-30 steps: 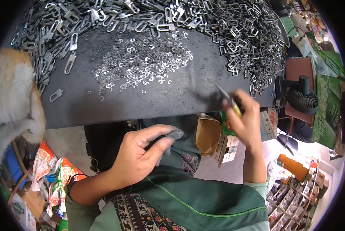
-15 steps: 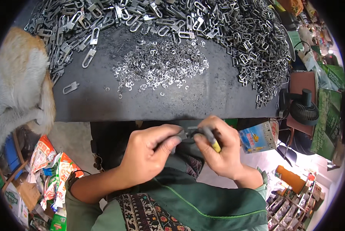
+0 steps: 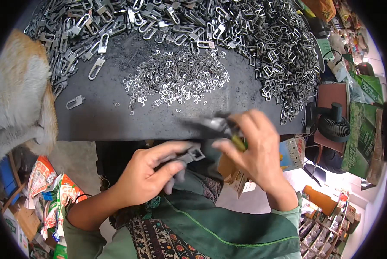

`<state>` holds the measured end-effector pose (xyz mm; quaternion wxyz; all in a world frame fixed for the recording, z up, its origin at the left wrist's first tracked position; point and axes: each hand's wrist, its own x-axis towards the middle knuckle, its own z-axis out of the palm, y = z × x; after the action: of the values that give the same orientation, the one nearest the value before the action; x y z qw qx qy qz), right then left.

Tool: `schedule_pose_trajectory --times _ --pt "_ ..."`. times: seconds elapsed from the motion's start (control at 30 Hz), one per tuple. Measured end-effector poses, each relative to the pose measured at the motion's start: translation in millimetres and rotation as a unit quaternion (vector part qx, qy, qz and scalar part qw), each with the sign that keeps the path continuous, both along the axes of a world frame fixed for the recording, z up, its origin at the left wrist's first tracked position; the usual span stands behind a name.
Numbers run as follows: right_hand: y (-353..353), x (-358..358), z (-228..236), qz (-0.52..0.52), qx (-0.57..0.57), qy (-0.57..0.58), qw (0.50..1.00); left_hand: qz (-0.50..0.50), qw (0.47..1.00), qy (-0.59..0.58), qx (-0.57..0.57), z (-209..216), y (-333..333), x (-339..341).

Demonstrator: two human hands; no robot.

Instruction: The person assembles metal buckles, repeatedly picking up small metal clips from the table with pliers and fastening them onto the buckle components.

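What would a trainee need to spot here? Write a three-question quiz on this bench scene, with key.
1. True or false: the left hand holds a metal buckle.
2. What does the right hand hold: A pliers, B hammer, C brush?
3. Fill in: the small pile of metal rings lies on the dark ____, inside the big heap of buckles.

Key: 1 true; 2 A; 3 table.
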<state>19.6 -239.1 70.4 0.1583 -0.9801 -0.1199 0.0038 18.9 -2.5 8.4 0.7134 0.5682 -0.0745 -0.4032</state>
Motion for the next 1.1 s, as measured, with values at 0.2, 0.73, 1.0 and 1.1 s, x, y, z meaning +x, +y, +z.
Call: schedule_pose_trajectory --times 0.2,0.73,1.0,1.1 --pt "-0.9 8.9 -9.3 -0.001 -0.202 -0.097 0.975 0.044 0.995 0.061 -0.062 -3.5 3.3 -4.0" --pt "-7.9 16.1 14.5 0.065 -0.173 -0.029 0.982 0.084 0.996 -0.008 -0.026 1.9 5.5 6.2" --pt "-13.4 17.6 16.6 0.224 0.009 0.010 0.975 0.033 0.989 0.113 -0.086 4.8 4.9 13.5" --pt "-13.2 17.0 12.9 0.229 0.029 0.013 0.973 0.024 0.991 0.101 -0.083 4.1 2.5 12.9"
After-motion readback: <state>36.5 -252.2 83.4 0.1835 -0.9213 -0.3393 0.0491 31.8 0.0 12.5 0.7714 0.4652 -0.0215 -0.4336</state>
